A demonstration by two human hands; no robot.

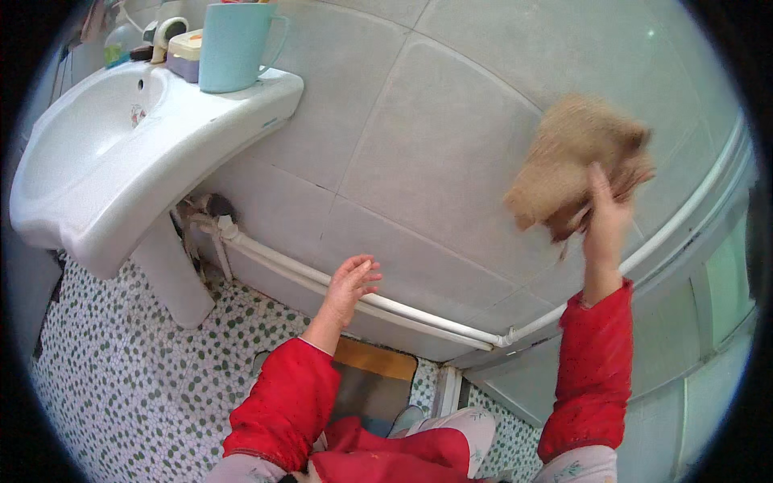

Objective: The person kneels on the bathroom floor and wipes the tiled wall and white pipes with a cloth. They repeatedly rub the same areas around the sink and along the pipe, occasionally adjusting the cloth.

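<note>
My right hand (607,220) grips a brown cloth (574,163) at its lower right edge, against or just in front of the grey wall tiles (447,145); contact cannot be told. The cloth is bunched and blurred. My left hand (353,282) is held out with nothing in it, its fingers apart, over the white pipe (423,323) along the foot of the wall. Red sleeves cover both forearms.
At the left stands a white pedestal washbasin (241,121) bearing a light blue mug (235,51), a soap box (184,57) and a bottle (121,42). A mat (374,359) lies on the pebble-patterned floor (139,356). A door frame (450,389) is low centre.
</note>
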